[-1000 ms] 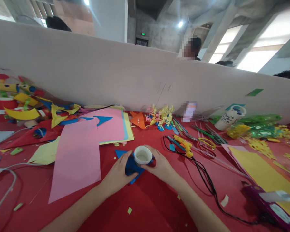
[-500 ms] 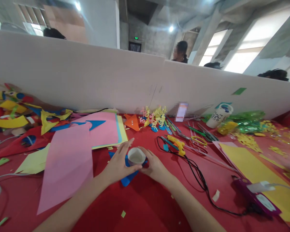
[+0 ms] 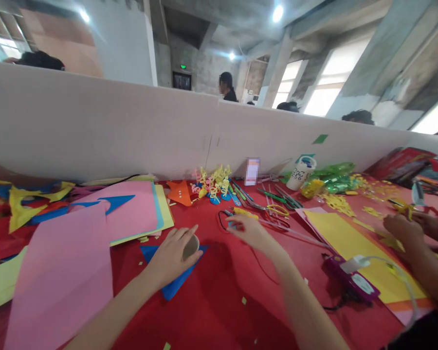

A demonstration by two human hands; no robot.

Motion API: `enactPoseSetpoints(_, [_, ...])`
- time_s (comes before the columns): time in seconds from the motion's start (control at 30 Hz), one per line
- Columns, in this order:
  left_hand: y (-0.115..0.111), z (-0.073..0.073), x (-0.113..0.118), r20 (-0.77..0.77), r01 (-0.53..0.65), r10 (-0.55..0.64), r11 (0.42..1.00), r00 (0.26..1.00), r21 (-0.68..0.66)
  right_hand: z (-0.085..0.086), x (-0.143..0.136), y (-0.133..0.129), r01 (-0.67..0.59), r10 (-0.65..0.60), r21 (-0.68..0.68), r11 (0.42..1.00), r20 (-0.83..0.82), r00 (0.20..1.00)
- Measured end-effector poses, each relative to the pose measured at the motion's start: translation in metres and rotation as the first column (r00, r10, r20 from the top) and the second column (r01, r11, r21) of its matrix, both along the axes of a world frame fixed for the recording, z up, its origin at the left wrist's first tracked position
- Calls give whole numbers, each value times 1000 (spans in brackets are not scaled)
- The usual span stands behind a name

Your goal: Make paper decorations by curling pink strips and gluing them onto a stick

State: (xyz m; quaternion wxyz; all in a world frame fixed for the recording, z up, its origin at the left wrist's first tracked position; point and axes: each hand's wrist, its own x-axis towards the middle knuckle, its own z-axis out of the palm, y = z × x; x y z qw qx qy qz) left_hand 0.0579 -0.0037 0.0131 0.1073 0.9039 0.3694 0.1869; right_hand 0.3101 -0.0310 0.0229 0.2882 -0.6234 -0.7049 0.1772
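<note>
My left hand point(image 3: 173, 255) is wrapped around a small white paper cup point(image 3: 191, 247), which stands on a blue triangular piece point(image 3: 173, 287) on the red table. To the right, my right hand point(image 3: 251, 232) is raised over the table with its fingers apart, beside the yellow glue gun point(image 3: 245, 212). The hand partly hides the gun, and nothing is visibly held in it. A black cable loops next to the gun.
Pink sheets point(image 3: 65, 272) lie at left. Behind are an orange piece point(image 3: 180, 192), curled yellow shapes point(image 3: 219, 182), pens and scissors point(image 3: 277, 210). At right are yellow sheets point(image 3: 343, 243), a purple power strip point(image 3: 352, 279) and another person's hands point(image 3: 409, 226).
My right hand has let go of the cup and moved right to the glue gun. My left hand stays on the cup. The view has turned right, and another person's hands have come into view.
</note>
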Motion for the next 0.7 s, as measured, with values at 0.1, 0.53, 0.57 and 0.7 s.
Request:
enactPoseSetpoints(0.1, [1, 2, -1, 15, 4, -5, 1000, 1000, 15, 6, 59, 10, 402, -382, -41, 915, 235, 894])
enactPoseSetpoints(0.53, [2, -7, -3, 46, -20, 14, 991, 999, 129, -24, 104, 45, 630, -538, -69, 774, 453, 711])
enactPoseSetpoints(0.57, [2, -7, -3, 44, -18, 13, 992, 999, 128, -26, 103, 47, 630, -537, -71, 773, 456, 710])
enactPoseSetpoints(0.7, [1, -5, -3, 49, -13, 8, 994, 999, 105, -30, 99, 53, 617, -526, -65, 784, 457, 717])
